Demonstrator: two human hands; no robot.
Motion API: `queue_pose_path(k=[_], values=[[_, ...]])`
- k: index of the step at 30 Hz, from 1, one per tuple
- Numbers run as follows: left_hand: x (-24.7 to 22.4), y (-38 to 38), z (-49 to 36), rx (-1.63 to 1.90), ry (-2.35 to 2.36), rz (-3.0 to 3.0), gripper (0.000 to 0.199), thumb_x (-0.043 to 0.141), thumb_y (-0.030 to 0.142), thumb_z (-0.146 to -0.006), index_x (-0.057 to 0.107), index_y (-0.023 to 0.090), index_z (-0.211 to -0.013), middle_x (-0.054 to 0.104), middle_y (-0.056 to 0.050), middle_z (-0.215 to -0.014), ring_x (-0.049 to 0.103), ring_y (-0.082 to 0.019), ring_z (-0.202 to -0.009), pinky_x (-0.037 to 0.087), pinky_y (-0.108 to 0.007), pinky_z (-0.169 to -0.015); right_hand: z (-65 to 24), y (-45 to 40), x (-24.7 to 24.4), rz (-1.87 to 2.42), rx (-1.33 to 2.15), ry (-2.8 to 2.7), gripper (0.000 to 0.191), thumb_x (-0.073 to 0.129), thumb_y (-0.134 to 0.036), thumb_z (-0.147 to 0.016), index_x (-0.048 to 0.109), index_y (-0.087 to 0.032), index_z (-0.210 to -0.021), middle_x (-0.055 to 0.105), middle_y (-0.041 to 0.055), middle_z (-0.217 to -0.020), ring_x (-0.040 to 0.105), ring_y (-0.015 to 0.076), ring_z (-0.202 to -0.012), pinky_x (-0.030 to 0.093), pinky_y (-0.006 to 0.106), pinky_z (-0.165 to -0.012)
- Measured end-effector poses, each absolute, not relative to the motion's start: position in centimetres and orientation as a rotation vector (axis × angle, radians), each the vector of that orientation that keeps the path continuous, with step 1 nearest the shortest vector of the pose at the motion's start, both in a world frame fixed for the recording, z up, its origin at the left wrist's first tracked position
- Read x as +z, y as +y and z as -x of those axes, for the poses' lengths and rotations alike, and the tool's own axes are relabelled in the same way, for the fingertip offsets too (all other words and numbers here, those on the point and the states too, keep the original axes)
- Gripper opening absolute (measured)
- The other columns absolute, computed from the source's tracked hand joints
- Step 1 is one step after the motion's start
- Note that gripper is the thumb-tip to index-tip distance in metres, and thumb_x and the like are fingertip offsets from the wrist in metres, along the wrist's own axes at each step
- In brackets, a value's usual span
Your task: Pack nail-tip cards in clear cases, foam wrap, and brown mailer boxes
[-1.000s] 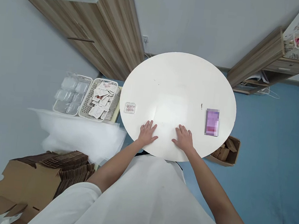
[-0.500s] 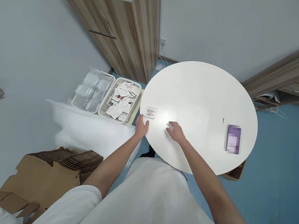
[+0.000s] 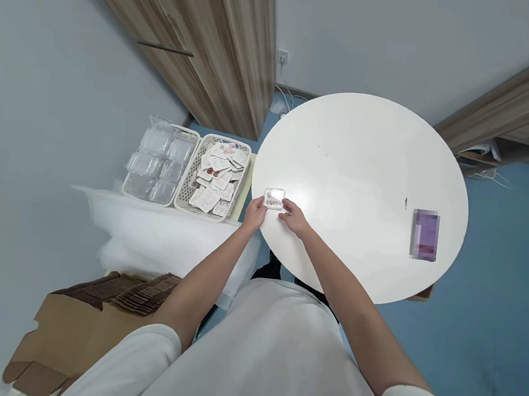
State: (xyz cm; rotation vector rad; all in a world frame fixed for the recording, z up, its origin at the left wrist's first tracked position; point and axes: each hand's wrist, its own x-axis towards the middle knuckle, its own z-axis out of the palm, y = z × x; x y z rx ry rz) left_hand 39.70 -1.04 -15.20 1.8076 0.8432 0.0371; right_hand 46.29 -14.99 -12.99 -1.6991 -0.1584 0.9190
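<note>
A small clear plastic case with a row of small pinkish pieces inside is near the left edge of the round white table. My left hand grips its left side, fingers closed at the lower left corner. On the opposite side, my right hand has its bent fingertips against the case's right edge, with the thumb by the lower right corner. Whether the case rests on the tabletop or is slightly raised is hard to see.
Left of the table stand a white basket of printed cards and another basket of clear plastic packs. White foam sheeting and flattened cardboard boxes lie nearer. A blurred purple object lies at the table's right.
My right hand has moved left across the tabletop to the case. My left hand has come up to its left side and closed there. The view has shifted slightly.
</note>
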Motion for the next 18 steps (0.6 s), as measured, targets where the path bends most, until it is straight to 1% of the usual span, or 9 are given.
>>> queue_pose_path(k=[4,6,9,13,18], values=[[-14.9,-3.0,-39.7,0.034,0.763,-1.752,0.042,0.05,0.017,-0.07,0.057,0.016,-0.111,0.054,-0.008,-0.112,0.053,-0.019,-0.099,0.038,-0.031,-0.091,-46.1,-17.8,-12.3,1.71,0.854,-0.134,0.055,0.055,-0.013,-0.067,0.045,-0.023,-0.12,0.035,0.0048,-0.134,0.04,0.0189,-0.118,0.035,0.036,-0.098],[-14.6,-4.7,-39.9,0.028,0.709,-1.73,0.041,0.05,0.018,-0.071,0.056,0.017,-0.112,0.055,-0.007,-0.112,0.053,-0.018,-0.099,0.038,-0.031,-0.091,-46.1,-20.2,-11.9,1.728,0.797,-0.136,0.052,0.054,-0.014,-0.068,0.046,-0.023,-0.118,0.036,0.0044,-0.134,0.042,0.0179,-0.116,0.037,0.036,-0.097],[-13.8,-8.2,-40.4,-0.001,0.618,-1.711,0.039,0.049,0.02,-0.074,0.055,0.018,-0.112,0.056,-0.007,-0.111,0.054,-0.017,-0.098,0.04,-0.032,-0.089,-46.2,-24.9,-11.3,1.763,0.715,-0.147,0.045,0.053,-0.015,-0.069,0.05,-0.024,-0.113,0.039,0.0045,-0.131,0.047,0.0166,-0.111,0.039,0.034,-0.095],[-12.9,-13.8,-40.7,-0.089,0.483,-1.76,0.036,0.05,0.017,-0.073,0.058,0.017,-0.108,0.059,-0.006,-0.105,0.056,-0.016,-0.094,0.041,-0.032,-0.088,-46.0,-32.0,-10.9,1.839,0.644,-0.16,0.035,0.052,-0.017,-0.072,0.055,-0.023,-0.107,0.046,0.005,-0.125,0.053,0.0157,-0.104,0.042,0.035,-0.092],[-12.8,-19.5,-39.5,-0.196,0.41,-1.795,0.035,0.05,0.015,-0.073,0.059,0.017,-0.106,0.06,-0.006,-0.104,0.057,-0.016,-0.093,0.044,-0.031,-0.085,-44.5,-38.7,-11.5,1.888,0.642,-0.155,0.032,0.051,-0.017,-0.073,0.056,-0.022,-0.105,0.049,0.0067,-0.121,0.055,0.0154,-0.099,0.045,0.036,-0.089]])
